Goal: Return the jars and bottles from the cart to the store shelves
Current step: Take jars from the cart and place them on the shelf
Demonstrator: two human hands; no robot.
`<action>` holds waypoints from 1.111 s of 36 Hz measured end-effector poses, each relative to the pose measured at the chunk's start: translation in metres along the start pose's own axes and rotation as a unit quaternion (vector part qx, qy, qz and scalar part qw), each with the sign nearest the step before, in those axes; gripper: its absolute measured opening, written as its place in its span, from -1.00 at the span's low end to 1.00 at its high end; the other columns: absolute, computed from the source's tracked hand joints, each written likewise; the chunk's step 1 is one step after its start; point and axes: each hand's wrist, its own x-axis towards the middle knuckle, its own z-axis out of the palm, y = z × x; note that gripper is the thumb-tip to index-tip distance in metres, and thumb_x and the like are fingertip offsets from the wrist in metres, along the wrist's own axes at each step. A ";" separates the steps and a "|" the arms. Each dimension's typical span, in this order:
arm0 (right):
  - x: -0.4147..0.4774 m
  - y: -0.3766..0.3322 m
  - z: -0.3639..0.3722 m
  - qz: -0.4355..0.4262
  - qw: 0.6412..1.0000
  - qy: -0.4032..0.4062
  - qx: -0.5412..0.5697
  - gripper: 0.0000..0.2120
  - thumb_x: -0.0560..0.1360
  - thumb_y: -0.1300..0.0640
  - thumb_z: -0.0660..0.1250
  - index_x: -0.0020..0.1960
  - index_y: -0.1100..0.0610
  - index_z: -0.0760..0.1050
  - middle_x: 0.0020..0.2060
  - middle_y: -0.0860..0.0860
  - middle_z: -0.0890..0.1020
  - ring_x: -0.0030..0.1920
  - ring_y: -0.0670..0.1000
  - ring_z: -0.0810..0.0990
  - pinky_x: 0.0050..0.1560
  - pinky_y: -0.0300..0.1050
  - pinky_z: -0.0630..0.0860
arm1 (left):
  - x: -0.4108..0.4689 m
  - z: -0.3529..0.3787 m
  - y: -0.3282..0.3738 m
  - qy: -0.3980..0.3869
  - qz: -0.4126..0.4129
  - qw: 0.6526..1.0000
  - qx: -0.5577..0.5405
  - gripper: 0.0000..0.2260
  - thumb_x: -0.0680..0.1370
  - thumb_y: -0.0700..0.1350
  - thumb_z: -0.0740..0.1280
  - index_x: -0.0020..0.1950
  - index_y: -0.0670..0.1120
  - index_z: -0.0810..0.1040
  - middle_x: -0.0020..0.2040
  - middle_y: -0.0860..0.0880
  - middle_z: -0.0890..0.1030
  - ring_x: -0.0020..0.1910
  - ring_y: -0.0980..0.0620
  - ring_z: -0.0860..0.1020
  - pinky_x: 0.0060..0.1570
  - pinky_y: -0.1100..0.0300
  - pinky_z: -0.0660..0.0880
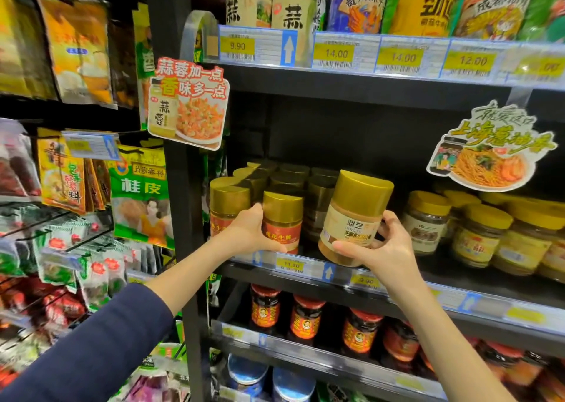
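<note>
Spice packets (140,193) hang well left of the left hand (247,233), and a gold-lidded jar (227,206) stands just beside its knuckles. That hand curls round a red-labelled jar (282,221), upright at the front of the shelf (275,279). The right hand (385,245) grips a pale-labelled jar (351,218), thumb across the label, lid tilted rightward, over the shelf's front edge. Yellow-lidded jars (480,233) stand right of it. Red-capped dark jars (305,316) sit below both hands.

The left arm wears a dark navy long sleeve (91,349) of plain fabric, its cuff ending partway up the forearm. The left hand (247,233) and right hand (388,248) are bare, as is the right forearm.
</note>
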 end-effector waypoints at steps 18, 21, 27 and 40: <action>0.001 0.004 0.005 0.001 1.000 0.001 -0.016 -0.26 0.16 0.17 0.60 0.25 0.06 0.34 0.01 -0.18 0.53 0.01 -0.20 0.55 -0.25 -0.39 0.55 | -0.011 -0.018 0.012 0.058 -0.023 0.998 -0.004 -0.39 0.31 -0.14 0.55 0.28 -0.14 0.36 0.29 -0.15 0.49 0.26 -0.10 0.48 0.21 -0.02 0.46; 0.004 0.006 0.008 0.000 1.000 0.001 -0.021 -0.22 0.14 0.14 0.61 0.28 0.07 0.34 0.05 -0.12 0.55 0.04 -0.17 0.55 -0.10 -0.29 0.54 | -0.022 -0.027 0.020 0.091 0.031 0.995 0.007 -0.27 0.36 -0.08 0.51 0.43 -0.13 0.24 0.37 -0.13 0.42 0.34 -0.08 0.41 0.28 0.01 0.40; 0.008 0.005 0.015 -0.012 0.999 -0.007 -0.044 -0.23 0.14 0.11 0.61 0.26 0.06 0.34 0.11 -0.05 0.54 0.04 -0.20 0.53 -0.14 -0.36 0.51 | -0.025 -0.047 0.043 0.139 0.154 0.976 0.070 -0.23 0.38 0.04 0.47 0.48 -0.07 0.19 0.42 -0.08 0.37 0.40 -0.02 0.33 0.33 0.08 0.34; 0.012 0.005 0.016 -0.009 0.997 0.008 -0.080 -0.22 0.14 0.06 0.62 0.26 0.06 0.34 0.13 -0.05 0.52 0.10 -0.11 0.51 -0.14 -0.40 0.44 | 0.018 -0.055 0.120 -0.072 0.132 0.984 0.093 -0.12 0.24 0.33 0.40 0.43 -0.08 0.30 0.33 -0.06 0.48 0.24 0.00 0.50 0.23 0.09 0.47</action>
